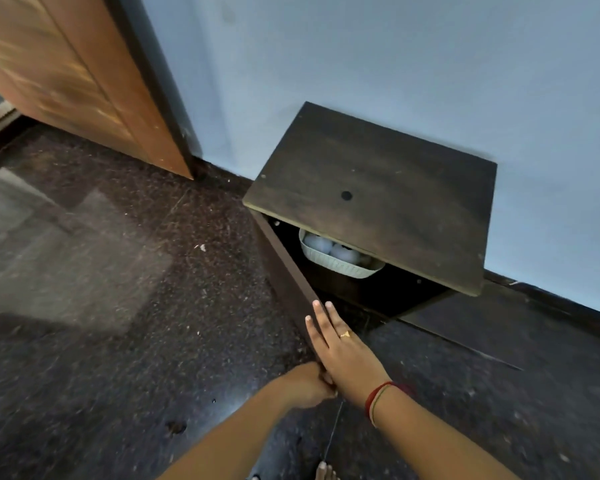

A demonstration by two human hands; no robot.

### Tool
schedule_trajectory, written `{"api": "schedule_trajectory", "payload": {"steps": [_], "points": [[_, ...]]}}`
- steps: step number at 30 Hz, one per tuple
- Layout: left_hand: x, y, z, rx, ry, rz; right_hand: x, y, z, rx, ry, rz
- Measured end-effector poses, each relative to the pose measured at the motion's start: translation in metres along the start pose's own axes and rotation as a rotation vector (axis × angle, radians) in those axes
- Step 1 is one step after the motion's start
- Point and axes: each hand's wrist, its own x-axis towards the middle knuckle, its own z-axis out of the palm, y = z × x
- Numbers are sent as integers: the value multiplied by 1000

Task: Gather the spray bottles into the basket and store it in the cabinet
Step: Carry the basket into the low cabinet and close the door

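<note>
A low dark wooden cabinet [371, 199] stands on the floor against the pale blue wall. Inside it sits a white woven basket [336, 266] holding white bottles [343, 254], of which only the rounded tops show under the cabinet top. The cabinet door [284, 271] is swung open to the left. My right hand [340, 348] lies flat, fingers together, against the door's free edge. My left hand [309, 384] is curled around that same edge lower down, partly hidden behind my right hand.
A brown wooden room door [70, 74] with a dark frame stands at the upper left. The floor [118, 306] is dark speckled stone with a few white crumbs. A bare toe [324, 471] shows at the bottom edge.
</note>
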Motion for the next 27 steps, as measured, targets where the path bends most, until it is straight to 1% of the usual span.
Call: {"api": "schedule_trajectory", "payload": {"steps": [2,5,7,10,11,13,15,19,25,27], "points": [[13,8,-5,23,101,-26,-14,7,8,-60,70,-54],[28,12,-19,83,272,-70,-30,17,21,-98,87,-89],[34,15,-28,169,366,-42,-33,27,23,-81,77,-35],[42,28,-41,425,472,28,-31,46,26,-72,59,77],[45,34,-44,479,502,50,-30,54,27,-50,22,114],[52,44,-49,523,519,68,-27,65,28,-49,10,180],[57,52,-52,523,501,56,-23,75,28,-48,24,234],[66,65,-61,530,477,36,-8,95,23,-36,90,350],[71,72,-78,571,493,43,2,103,25,-68,67,385],[66,68,-77,579,493,50,3,97,24,-36,70,414]]}}
